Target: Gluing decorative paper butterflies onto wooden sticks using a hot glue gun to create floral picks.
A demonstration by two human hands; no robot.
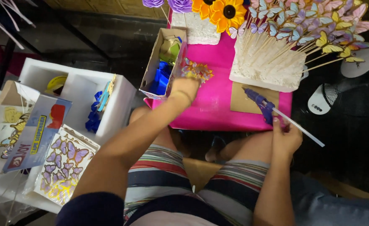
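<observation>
My left hand [185,88] reaches forward onto the pink table [211,106], its fingers on a small pile of colourful paper butterflies [197,70] beside an open cardboard box [154,62]. My right hand [286,137] grips the handle of a blue glue gun [260,102] at the table's near right edge. A white glue stick [301,129] juts out of the gun's back. The gun rests over a brown cardboard square [241,98].
A white foam block [268,69] stuck with butterfly picks stands at the back right, and paper sunflowers [224,11] stand behind. A white compartment box [82,90] and butterfly sheets [63,165] lie at my left. A fan [335,98] sits on the floor at right.
</observation>
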